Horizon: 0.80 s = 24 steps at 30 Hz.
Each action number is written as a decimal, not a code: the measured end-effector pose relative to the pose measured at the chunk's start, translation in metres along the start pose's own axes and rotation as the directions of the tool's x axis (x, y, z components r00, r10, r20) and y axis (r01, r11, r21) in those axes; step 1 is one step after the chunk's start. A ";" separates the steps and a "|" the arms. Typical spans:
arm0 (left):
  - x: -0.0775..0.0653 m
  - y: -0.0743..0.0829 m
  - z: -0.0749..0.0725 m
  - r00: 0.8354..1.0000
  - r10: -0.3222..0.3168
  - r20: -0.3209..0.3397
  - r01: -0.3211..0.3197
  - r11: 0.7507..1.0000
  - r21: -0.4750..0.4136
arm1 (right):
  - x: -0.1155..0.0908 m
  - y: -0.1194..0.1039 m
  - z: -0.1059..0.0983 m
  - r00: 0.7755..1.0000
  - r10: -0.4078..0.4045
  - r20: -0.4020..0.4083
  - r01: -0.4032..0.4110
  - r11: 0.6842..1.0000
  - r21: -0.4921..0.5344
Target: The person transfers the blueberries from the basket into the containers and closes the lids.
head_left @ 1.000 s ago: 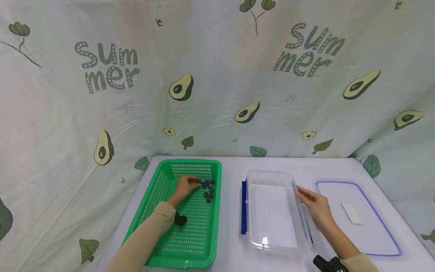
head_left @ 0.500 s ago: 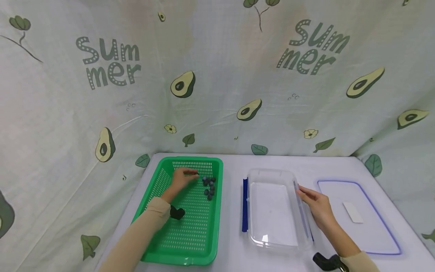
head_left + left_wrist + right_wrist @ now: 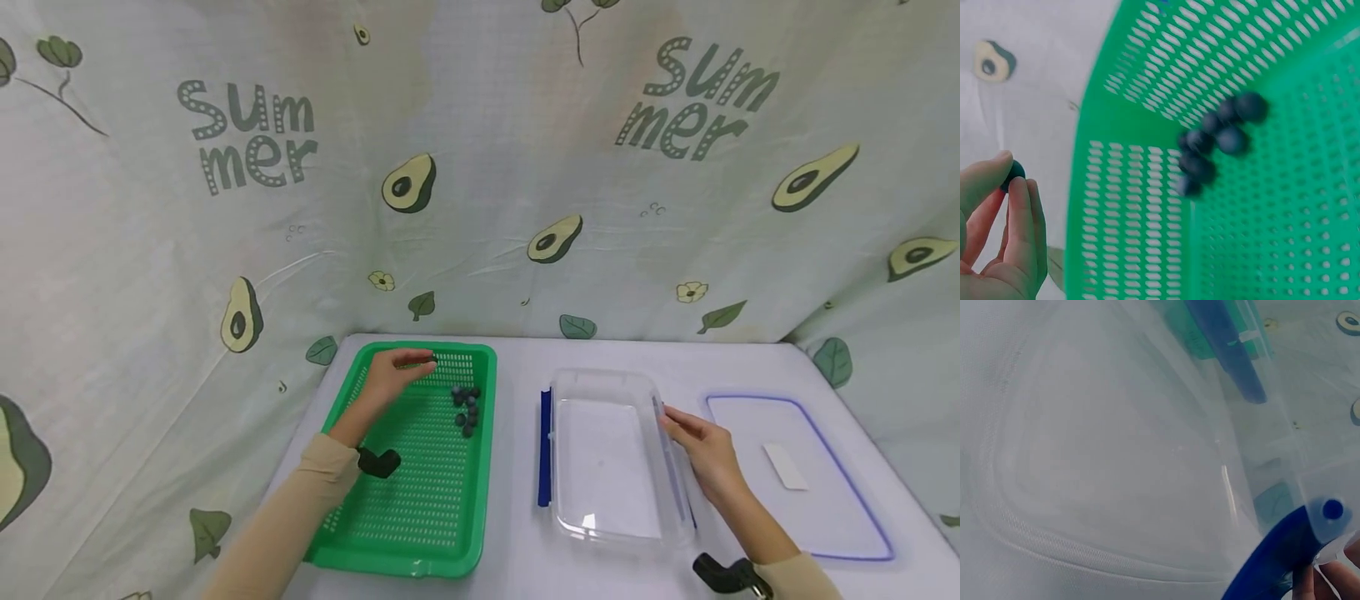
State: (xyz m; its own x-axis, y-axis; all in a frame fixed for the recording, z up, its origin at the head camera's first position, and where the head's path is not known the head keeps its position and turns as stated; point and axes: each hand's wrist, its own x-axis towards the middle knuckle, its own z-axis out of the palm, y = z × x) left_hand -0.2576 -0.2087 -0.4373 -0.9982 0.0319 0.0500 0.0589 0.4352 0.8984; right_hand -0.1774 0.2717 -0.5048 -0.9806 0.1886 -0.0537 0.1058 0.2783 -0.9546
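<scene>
Between thumb and fingertips, my left hand (image 3: 384, 379) pinches a dark blueberry (image 3: 1014, 177). In the head view this hand is over the far left part of the green basket (image 3: 486, 467). Several more blueberries (image 3: 467, 410) lie in the basket's far right corner. My right hand (image 3: 703, 454) grips the right side of a clear plastic container (image 3: 600, 379); its thumb is at the wall. Beside the fingers (image 3: 1335, 578) in the right wrist view is a blue side latch (image 3: 1282, 553). The container's bottom shows bare.
A clear lid with a blue-edged rim (image 3: 806, 417) lies on the right of the white table, with a small white rectangle (image 3: 785, 467) on it. Another blue latch (image 3: 545, 450) hangs open on the container's left side. A printed curtain (image 3: 480, 167) stands behind.
My left hand has lifted away from the blueberry cluster, back and to the left, with one blueberry between its fingers. The right hand keeps its hold on the container.
</scene>
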 end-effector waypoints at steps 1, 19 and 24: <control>0.000 0.004 0.001 1.000 0.003 0.012 -0.003 1.000 -0.017 | 0.000 0.000 0.000 1.000 0.000 -0.001 0.000 1.000 0.002; -0.009 0.061 0.051 0.961 0.102 0.258 -0.047 0.976 -0.211 | 0.002 0.001 0.001 1.000 -0.003 0.002 0.003 1.000 0.000; -0.009 0.069 0.066 0.952 0.095 0.292 -0.027 0.973 -0.228 | 0.000 0.002 0.000 1.000 -0.003 0.007 0.003 1.000 0.016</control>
State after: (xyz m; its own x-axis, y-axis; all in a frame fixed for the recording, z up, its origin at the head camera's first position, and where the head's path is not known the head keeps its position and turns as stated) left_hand -0.2446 -0.1198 -0.4046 -0.9424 0.3344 0.0052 0.0825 0.2174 0.9726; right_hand -0.1776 0.2723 -0.5066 -0.9820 0.1812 -0.0527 0.1001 0.2636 -0.9594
